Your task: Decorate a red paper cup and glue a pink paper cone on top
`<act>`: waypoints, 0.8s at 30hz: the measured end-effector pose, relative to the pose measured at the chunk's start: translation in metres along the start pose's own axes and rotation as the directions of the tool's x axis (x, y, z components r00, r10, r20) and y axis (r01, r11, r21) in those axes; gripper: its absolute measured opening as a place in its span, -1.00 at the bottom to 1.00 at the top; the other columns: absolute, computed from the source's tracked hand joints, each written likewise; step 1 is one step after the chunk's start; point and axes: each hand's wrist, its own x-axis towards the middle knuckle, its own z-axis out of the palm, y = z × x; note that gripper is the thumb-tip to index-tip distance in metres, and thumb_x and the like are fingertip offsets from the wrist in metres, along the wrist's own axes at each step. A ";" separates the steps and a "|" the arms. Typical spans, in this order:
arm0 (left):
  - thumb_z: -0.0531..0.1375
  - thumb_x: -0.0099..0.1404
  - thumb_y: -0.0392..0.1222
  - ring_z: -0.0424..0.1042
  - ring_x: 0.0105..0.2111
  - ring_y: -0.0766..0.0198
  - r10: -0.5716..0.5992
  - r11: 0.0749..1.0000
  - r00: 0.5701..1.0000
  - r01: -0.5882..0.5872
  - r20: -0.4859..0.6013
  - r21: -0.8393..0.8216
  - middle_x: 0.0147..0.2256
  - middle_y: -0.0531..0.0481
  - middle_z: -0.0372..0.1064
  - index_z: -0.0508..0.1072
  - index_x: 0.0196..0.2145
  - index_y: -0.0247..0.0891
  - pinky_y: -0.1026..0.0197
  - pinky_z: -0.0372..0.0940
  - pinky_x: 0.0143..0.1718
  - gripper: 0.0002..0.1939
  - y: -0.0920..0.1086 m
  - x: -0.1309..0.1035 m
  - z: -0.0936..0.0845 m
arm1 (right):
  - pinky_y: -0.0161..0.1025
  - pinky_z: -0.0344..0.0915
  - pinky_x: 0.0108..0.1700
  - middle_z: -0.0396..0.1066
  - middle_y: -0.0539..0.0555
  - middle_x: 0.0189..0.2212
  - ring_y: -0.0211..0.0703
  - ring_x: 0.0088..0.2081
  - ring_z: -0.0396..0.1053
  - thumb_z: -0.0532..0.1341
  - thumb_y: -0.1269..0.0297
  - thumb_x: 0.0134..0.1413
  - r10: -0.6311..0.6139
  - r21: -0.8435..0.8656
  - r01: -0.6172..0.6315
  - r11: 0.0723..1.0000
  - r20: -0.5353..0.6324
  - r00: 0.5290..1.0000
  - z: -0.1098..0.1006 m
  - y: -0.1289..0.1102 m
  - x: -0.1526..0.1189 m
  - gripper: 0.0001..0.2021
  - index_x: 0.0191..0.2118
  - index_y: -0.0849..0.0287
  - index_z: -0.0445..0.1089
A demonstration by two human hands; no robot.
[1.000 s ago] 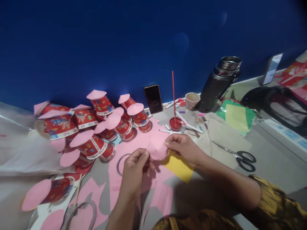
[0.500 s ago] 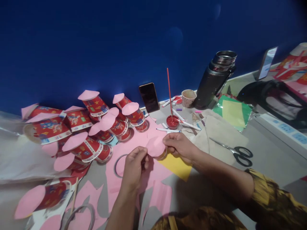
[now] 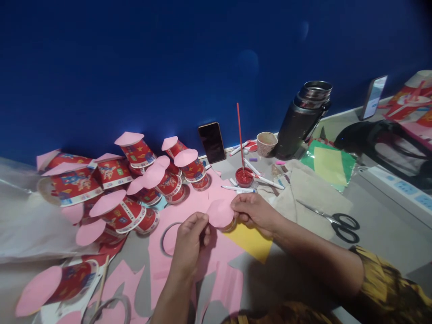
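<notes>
Between my hands is a shallow pink paper cone (image 3: 220,213), set over a cup whose rim barely shows beneath it. My left hand (image 3: 193,231) pinches the cone's left edge between thumb and finger. On the opposite edge, the thumb and fingers of my right hand (image 3: 254,211) are closed in a pinch. Pink paper (image 3: 168,279) and a yellow sheet (image 3: 254,238) lie underneath. At the left, several red printed paper cups (image 3: 76,183) wear similar pink paper cones; some are stacked on other cups.
Scissors (image 3: 342,225) lie on a cloth (image 3: 313,191) at the right. Behind my hands are a red paint pot (image 3: 244,178) with an upright stick, markers (image 3: 238,189), a phone (image 3: 211,141), a paper cup (image 3: 266,145) and a black thermos (image 3: 300,126). A power strip (image 3: 401,184) sits far right.
The whole view has shifted slightly, so things appear a little lower. Both hands keep their pinch on the pink paper cone, with little other movement.
</notes>
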 end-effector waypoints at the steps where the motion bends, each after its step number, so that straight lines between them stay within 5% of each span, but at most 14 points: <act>1: 0.50 -0.12 0.11 0.13 -0.73 0.50 -0.005 1.000 1.000 0.005 -0.001 -0.010 -0.70 0.13 0.26 0.33 -0.63 -0.26 0.41 -0.04 -0.66 -0.51 0.000 -0.001 0.000 | -0.40 -0.28 -0.65 0.22 -0.15 -0.72 -0.46 -0.71 -0.06 0.36 0.15 -0.17 -0.003 -0.004 0.003 1.000 -0.003 1.000 0.000 0.000 0.000 -0.77 -0.48 0.15 0.35; 8: 0.53 -0.12 0.21 0.10 -0.71 0.52 0.010 0.999 0.999 -0.011 0.048 0.035 -0.67 0.16 0.23 0.37 -0.58 -0.28 0.40 -0.08 -0.65 -0.43 -0.004 -0.005 -0.007 | -0.42 -0.15 -0.63 0.41 -0.06 -0.63 -0.43 -0.67 0.08 0.33 0.20 -0.24 -0.042 -0.030 0.041 0.999 -0.037 0.998 0.004 -0.004 -0.003 -0.82 -0.49 0.17 0.39; 19: 0.49 0.01 0.17 0.07 -0.68 0.50 0.070 0.985 0.996 -0.078 0.058 0.151 -0.68 0.17 0.17 0.37 -0.56 -0.27 0.38 -0.09 -0.63 -0.49 -0.016 -0.003 -0.015 | -0.40 -0.04 -0.61 0.34 -0.09 -0.70 -0.39 -0.67 0.10 0.30 0.24 -0.23 -0.096 -0.089 0.091 0.992 -0.056 0.994 0.006 -0.008 -0.007 -0.87 -0.53 0.17 0.39; 24: 0.51 -0.01 0.11 0.14 -0.64 0.48 0.148 0.982 0.988 -0.143 -0.033 0.126 -0.56 0.20 0.26 0.48 -0.29 -0.25 0.39 -0.04 -0.62 -0.51 -0.013 -0.005 -0.012 | -0.39 -0.07 -0.62 0.35 -0.08 -0.70 -0.39 -0.68 0.09 0.29 0.26 -0.21 -0.096 -0.094 0.091 0.991 -0.051 0.994 0.006 -0.008 -0.007 -0.89 -0.53 0.17 0.40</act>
